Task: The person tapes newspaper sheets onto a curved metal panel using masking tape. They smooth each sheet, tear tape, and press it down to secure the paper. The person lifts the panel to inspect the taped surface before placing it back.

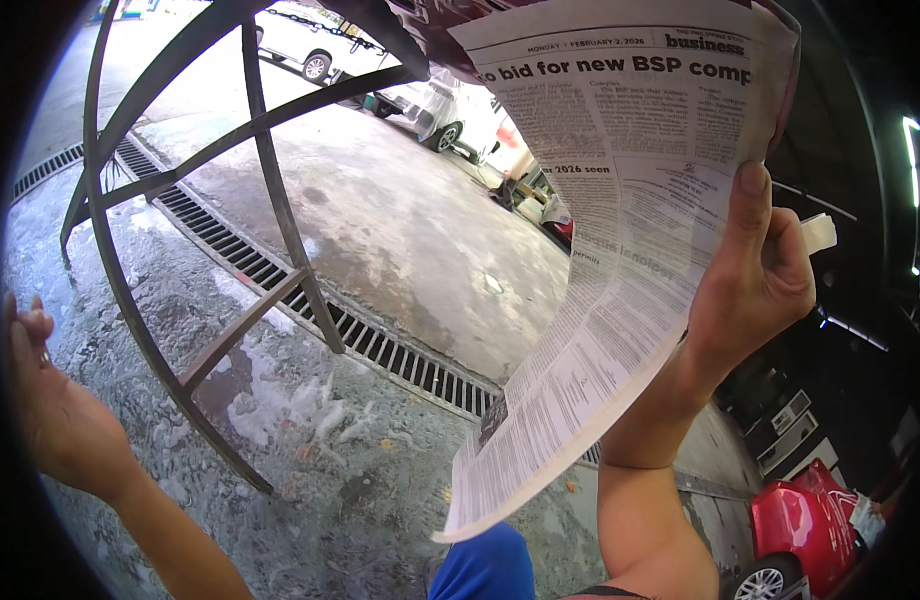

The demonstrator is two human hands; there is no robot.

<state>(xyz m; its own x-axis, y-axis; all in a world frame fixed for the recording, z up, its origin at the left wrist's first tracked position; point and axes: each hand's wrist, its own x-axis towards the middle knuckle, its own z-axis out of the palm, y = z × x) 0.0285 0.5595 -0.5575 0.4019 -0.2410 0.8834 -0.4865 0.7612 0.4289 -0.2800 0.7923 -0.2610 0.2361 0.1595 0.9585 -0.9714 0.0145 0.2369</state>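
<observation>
A large newspaper sheet (630, 200) hangs from a dark red glossy panel (780, 75) at the upper right, its lower end curling toward me. My right hand (755, 265) is closed at the sheet's right edge, thumb pressed up along the paper and fingers curled. Out past those fingers sticks a small off-white piece (820, 233); its kind is unclear. At the far left, my left hand (70, 420) is raised and open, fingers loosely bent, with nothing visible in it. Part of that hand is lost in the dark rim.
A dark metal stand (265, 160) with curved bars rises between my left hand and the newspaper. Behind it a drain grate (380, 350) crosses the wet, stained concrete floor. White vehicles (440, 110) are parked beyond. A red car (805, 520) stands at the lower right.
</observation>
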